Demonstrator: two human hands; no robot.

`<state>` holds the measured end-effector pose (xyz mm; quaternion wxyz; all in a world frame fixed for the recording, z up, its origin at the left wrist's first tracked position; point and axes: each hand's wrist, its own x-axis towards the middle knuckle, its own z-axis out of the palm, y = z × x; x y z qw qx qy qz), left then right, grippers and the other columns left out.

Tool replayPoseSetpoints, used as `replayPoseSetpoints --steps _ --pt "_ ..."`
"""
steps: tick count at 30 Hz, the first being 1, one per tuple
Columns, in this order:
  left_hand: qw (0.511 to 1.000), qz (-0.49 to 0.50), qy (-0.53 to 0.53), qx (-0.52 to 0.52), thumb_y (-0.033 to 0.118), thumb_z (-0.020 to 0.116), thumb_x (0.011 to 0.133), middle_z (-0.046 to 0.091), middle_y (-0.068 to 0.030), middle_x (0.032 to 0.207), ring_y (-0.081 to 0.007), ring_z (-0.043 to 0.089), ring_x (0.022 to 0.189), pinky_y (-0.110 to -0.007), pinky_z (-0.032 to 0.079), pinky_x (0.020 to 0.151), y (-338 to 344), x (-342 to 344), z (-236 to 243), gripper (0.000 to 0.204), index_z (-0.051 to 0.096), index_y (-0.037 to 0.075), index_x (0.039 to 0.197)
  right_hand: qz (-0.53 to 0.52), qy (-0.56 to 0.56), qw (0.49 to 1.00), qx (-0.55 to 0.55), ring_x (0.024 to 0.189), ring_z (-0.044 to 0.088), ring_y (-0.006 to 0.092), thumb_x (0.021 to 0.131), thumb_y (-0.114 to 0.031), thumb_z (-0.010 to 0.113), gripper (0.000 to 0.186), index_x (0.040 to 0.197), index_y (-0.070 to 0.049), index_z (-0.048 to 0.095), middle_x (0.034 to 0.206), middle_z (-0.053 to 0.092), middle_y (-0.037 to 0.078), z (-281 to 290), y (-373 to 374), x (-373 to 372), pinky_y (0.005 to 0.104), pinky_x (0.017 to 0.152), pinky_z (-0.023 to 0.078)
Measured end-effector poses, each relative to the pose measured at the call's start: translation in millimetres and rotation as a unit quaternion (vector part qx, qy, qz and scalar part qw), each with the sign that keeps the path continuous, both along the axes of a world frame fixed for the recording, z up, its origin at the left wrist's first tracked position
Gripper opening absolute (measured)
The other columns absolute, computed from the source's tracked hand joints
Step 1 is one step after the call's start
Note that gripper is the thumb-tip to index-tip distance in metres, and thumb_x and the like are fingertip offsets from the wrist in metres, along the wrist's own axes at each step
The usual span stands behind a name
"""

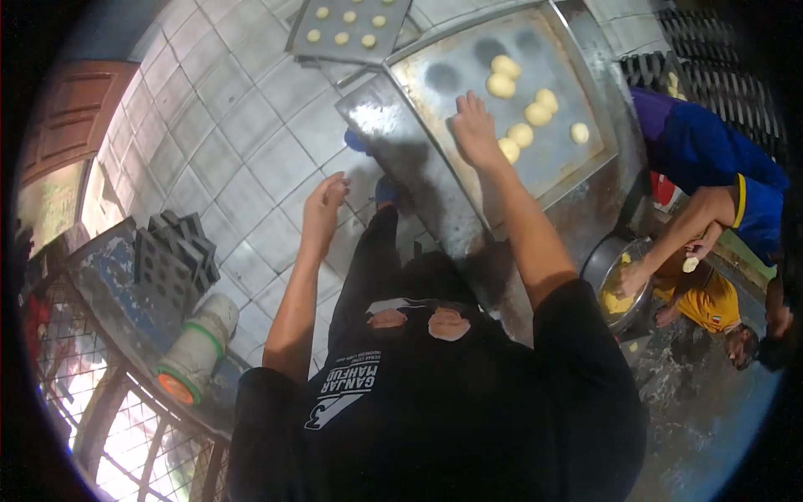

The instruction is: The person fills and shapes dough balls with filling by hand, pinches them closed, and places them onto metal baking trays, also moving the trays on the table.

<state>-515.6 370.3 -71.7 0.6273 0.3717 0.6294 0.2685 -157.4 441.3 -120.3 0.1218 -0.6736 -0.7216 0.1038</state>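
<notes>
My right hand (474,130) lies on the left part of a large rimmed metal tray (577,96), fingers stretched out and nothing visible in them. Several pale yellow dough balls (500,85) sit on the tray just right of that hand, some touching in pairs and one (580,133) alone. Dark round patches (442,78) mark the tray's far part. My left hand (322,213) hangs in the air over the tiled floor, left of the metal table. Its fingers are loosely bent and slightly apart, with nothing seen in them.
A smaller tray (330,27) with several small dough pieces lies beyond. At right, a person in blue (711,151) reaches into a metal bowl (595,266) of yellow dough, near a person in yellow (709,303). Dark trays (171,263) and a white bucket (201,335) stand left.
</notes>
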Motion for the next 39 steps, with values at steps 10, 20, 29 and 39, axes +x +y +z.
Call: replayPoseSetpoints --steps 10,20,29,39 --pt "0.966 -0.233 -0.051 0.104 0.018 0.059 0.104 0.069 -0.0109 0.12 -0.0154 0.064 0.104 -0.031 0.052 0.088 -10.5 136.1 58.0 0.033 0.061 0.001 0.132 -0.388 0.218 0.896 0.0 0.094 0.063 0.0359 0.085 -0.019 0.069 0.031 0.106 0.002 0.06 0.097 0.065 0.02 2.2 -123.5 43.0 0.0462 0.086 0.049" --pt "0.944 -0.231 -0.226 -0.067 0.034 0.049 0.108 0.065 -0.0112 0.107 -0.0194 0.062 0.097 -0.036 0.051 0.083 -163.9 258.9 97.9 0.042 0.062 -0.005 0.117 -0.282 0.316 0.88 0.215 0.098 0.065 0.0376 0.088 -0.012 0.071 0.033 0.119 -0.002 0.065 0.105 0.062 0.02 162.9 -337.6 -21.2 0.0414 0.082 0.053" --pt "0.907 -0.398 -0.134 0.035 0.04 0.047 0.109 0.059 -0.0056 0.091 -0.014 0.05 0.084 -0.035 0.045 0.075 -326.4 326.4 135.3 0.044 0.063 0.001 0.096 -0.474 0.593 0.608 0.231 0.095 0.065 0.0121 0.097 -0.009 0.065 0.026 0.121 0.001 0.066 0.105 0.072 0.007 165.3 -506.9 -6.0 0.0289 0.083 0.05" --pt "0.8 -0.592 -0.092 -0.024 0.005 0.06 0.093 0.066 -0.0102 0.119 -0.0201 0.064 0.106 -0.035 0.053 0.09 -330.6 326.6 51.4 0.044 0.054 0.001 0.137 -0.343 0.104 0.927 0.107 0.097 0.067 0.0338 0.094 -0.016 0.061 0.016 0.104 -0.008 0.07 0.088 0.071 0.017 160.3 -543.2 46.5 0.0472 0.089 0.053"
